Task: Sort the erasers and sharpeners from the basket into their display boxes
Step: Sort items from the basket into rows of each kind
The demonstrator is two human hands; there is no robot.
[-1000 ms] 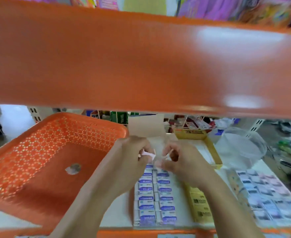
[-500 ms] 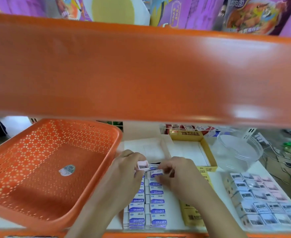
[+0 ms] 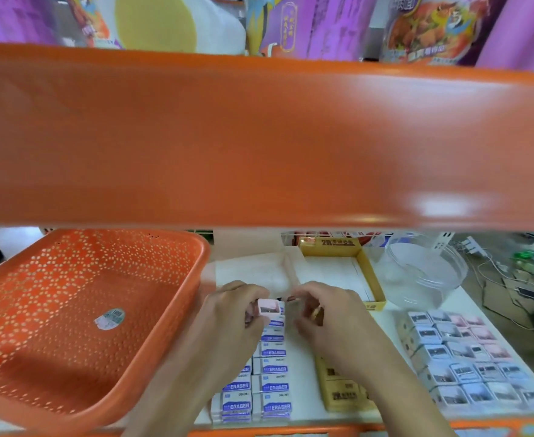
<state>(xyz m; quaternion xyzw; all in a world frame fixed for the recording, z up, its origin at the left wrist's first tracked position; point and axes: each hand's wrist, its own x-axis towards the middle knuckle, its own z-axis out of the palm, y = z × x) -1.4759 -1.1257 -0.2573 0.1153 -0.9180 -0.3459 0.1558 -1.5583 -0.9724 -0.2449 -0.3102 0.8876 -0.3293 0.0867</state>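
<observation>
Observed: the left hand (image 3: 231,316) pinches a small pink cube (image 3: 269,306) between thumb and fingers, holding it just above the far end of the eraser rows (image 3: 272,370). The right hand (image 3: 328,316) is close beside it, fingers curled, fingertips (image 3: 295,298) near the cube. Blur prevents confirming whether that hand holds anything. The two hands are near one another but not visibly touching.

The basket (image 3: 201,263) stands to the left. Its floor shows only a sticker (image 3: 110,318), so sorting appears almost complete. On the right of the lower shelf lies a packed block of pastel cubes (image 3: 467,364). A yellow box (image 3: 370,279) and a clear tub (image 3: 423,272) stand behind, and an orange shelf (image 3: 259,137) blocks most of the view above.

Assessment: the pink cube matches the pastel block in size and colour (probably a sharpener, though no label is legible), so it likely belongs there and not with the erasers.

Recommended practice for this step:
- Keep a light pinch on two opposite faces, printed face up.
- Lift clear of the eraser rows before carrying right, so no row is dragged askew.
- Set the cube into an open place at the block's edge, square to its neighbours.
- Steady adjacent cubes with the right hand while seating it.
- Release only once it sits flat.
</observation>
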